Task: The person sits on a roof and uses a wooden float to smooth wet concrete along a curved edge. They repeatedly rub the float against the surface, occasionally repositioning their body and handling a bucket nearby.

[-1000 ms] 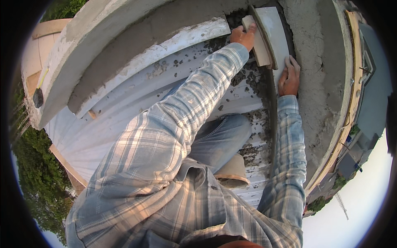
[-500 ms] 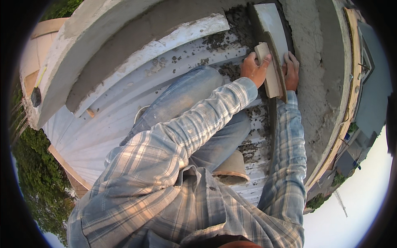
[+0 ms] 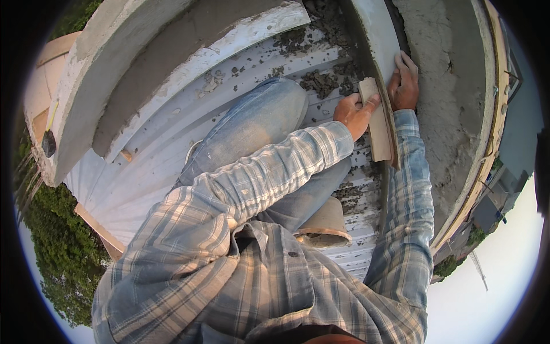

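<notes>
My left hand [image 3: 356, 114] is closed on a short pale wooden block [image 3: 378, 135]. Along the block's right side runs a thin, dark-edged wooden strip, set against the left edge of a long, curved white board [image 3: 381, 34]; whether block and strip are one piece I cannot tell. My right hand [image 3: 404, 86] lies across from it, fingers curled at the board's right edge and its thumb partly hidden. Beyond that hand, a dark gap separates the board from the rough grey cement wall [image 3: 450, 114].
Crumbled mortar [image 3: 326, 80] litters the ribbed white sheet [image 3: 154, 155] under my knees. A tilted beige bucket [image 3: 326, 223] stands by my leg. To the left curves a cement band with a white edge [image 3: 229, 57]. Outside the right wall's wooden rim [image 3: 498, 97] lie rooftops and sky.
The wooden block has slid toward me along the board with my left hand. My right hand has shifted farther away along the board's edge. The whole view has tilted slightly.
</notes>
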A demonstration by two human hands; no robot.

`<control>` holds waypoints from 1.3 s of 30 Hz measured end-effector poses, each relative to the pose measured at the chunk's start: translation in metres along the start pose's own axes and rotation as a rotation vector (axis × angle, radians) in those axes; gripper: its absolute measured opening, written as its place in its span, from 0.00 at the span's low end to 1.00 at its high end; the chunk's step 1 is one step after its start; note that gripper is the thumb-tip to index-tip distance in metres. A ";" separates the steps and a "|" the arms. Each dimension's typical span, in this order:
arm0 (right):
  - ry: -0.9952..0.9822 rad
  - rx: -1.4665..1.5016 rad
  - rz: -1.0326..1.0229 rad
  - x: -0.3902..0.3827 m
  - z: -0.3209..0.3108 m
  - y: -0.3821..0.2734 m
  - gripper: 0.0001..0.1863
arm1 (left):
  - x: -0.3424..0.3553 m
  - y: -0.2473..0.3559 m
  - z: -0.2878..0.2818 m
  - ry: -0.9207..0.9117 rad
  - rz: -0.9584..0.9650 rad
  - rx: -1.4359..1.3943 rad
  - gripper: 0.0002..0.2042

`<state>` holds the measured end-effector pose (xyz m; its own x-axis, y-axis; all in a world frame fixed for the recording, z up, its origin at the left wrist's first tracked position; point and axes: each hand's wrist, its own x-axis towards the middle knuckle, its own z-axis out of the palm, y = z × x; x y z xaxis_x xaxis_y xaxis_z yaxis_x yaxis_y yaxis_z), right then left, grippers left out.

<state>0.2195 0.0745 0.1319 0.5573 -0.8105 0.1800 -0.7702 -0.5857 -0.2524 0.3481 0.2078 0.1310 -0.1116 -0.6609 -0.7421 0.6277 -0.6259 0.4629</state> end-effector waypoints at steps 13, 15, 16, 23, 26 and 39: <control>-0.003 0.030 0.036 0.000 -0.002 -0.005 0.19 | 0.086 0.078 -0.022 0.485 0.474 0.164 0.29; 0.006 0.003 0.019 0.000 -0.001 -0.004 0.19 | 0.098 0.077 -0.028 0.416 0.443 0.178 0.28; 0.011 -0.006 0.008 0.001 0.000 -0.005 0.19 | 0.103 0.074 -0.032 0.385 0.428 0.186 0.27; -0.029 0.012 0.028 0.000 -0.003 -0.005 0.20 | 0.087 0.078 -0.032 0.101 0.106 -0.226 0.25; -0.081 0.032 0.080 0.001 -0.004 -0.010 0.22 | 0.075 0.081 -0.025 0.155 0.036 -0.248 0.24; 0.001 -0.031 0.022 -0.003 -0.003 -0.003 0.18 | 0.024 0.043 -0.026 0.154 0.356 0.052 0.25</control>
<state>0.2191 0.0781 0.1350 0.5402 -0.8229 0.1759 -0.7913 -0.5679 -0.2268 0.3923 0.1759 0.1211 0.2253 -0.7733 -0.5926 0.5660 -0.3912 0.7257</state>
